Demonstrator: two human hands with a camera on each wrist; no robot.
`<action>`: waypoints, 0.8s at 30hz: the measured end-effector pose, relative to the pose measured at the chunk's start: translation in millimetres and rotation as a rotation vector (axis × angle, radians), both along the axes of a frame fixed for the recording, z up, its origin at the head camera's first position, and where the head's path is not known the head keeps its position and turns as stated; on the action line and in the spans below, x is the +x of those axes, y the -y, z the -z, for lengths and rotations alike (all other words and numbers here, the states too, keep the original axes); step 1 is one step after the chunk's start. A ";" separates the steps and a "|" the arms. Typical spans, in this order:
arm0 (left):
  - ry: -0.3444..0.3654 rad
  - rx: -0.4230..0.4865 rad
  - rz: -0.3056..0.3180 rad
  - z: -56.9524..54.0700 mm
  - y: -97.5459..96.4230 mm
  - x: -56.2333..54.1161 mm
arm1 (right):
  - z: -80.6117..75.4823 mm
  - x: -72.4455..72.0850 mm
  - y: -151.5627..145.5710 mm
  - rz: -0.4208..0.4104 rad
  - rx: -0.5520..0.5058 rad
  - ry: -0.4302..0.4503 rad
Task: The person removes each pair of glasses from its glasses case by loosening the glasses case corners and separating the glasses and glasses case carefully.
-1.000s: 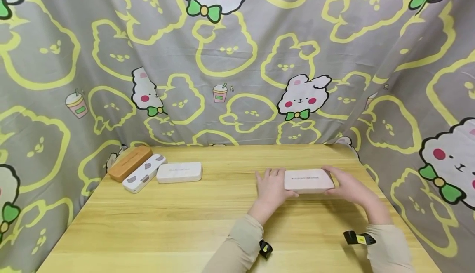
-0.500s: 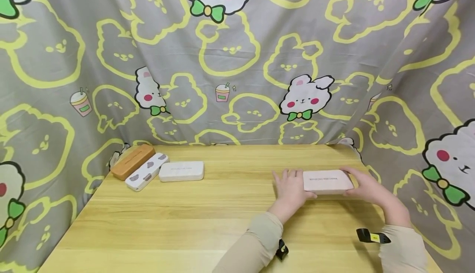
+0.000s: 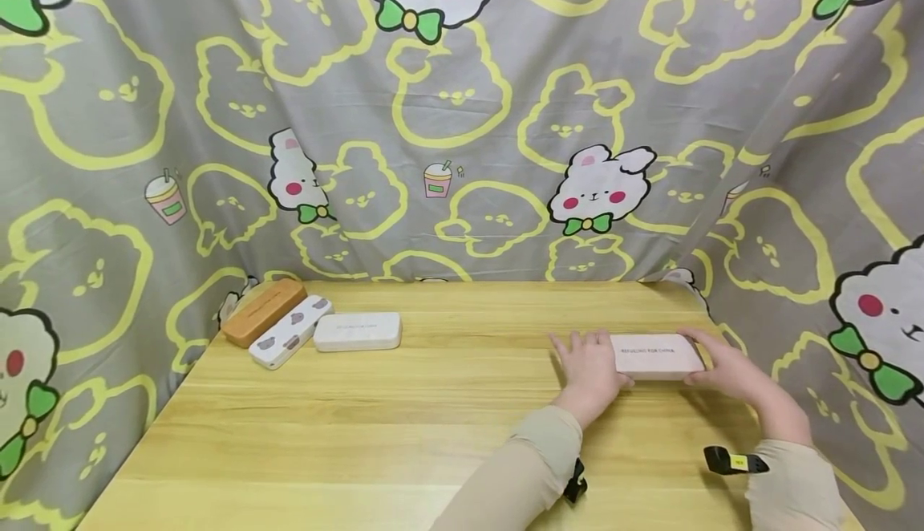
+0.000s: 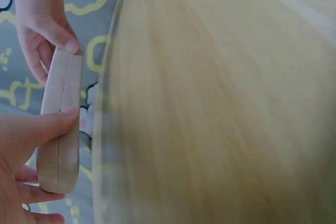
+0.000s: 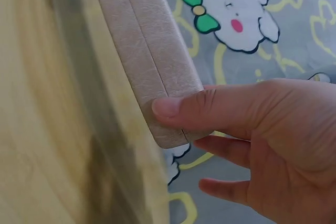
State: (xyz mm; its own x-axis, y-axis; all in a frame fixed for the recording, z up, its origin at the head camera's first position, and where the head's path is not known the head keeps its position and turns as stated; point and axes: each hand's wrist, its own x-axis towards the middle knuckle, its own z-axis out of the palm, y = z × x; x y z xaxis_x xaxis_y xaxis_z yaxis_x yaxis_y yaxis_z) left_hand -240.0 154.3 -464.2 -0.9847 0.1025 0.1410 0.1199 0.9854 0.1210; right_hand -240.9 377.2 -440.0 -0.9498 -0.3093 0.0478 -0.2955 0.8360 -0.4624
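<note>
A pale pink glasses case (image 3: 653,357) with a line of dark lettering is held level between both hands, at the right side of the table. My left hand (image 3: 588,369) grips its left end, thumb along the near side and the other fingers spread behind. At the opposite end, my right hand (image 3: 729,366) holds the case between thumb and fingers. The right wrist view shows the right thumb (image 5: 170,107) pressed across the seam of the closed case. In the left wrist view, the left thumb (image 4: 58,121) lies on that same seamed side.
Three more cases lie at the table's back left: a brown one (image 3: 265,312), a white one with bear prints (image 3: 291,332) and a plain white one (image 3: 357,331). A patterned grey curtain (image 3: 498,138) surrounds the wooden table (image 3: 325,427) at the back and sides.
Both hands have carried the pink glasses case to the right over the table. The head view has turned slightly left. The three cases at the left stay where they lie.
</note>
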 end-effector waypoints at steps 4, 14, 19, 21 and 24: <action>0.011 -0.028 -0.001 4.4 -8.7 -2.2 | 9.4 -1.4 -8.3 0.000 -0.011 0.006; 0.042 -0.062 -0.030 10.0 -21.3 -6.3 | 24.1 -7.0 -19.6 -0.005 -0.053 0.020; 0.060 -0.064 -0.046 13.7 -25.7 -10.7 | 27.8 -10.0 -20.4 0.012 -0.058 0.030; 0.063 -0.059 -0.054 15.2 -27.2 -12.1 | 28.6 -10.8 -20.3 0.014 -0.055 0.029; 0.065 -0.047 -0.064 17.4 -28.6 -13.7 | 30.0 -11.6 -20.1 0.016 -0.047 0.023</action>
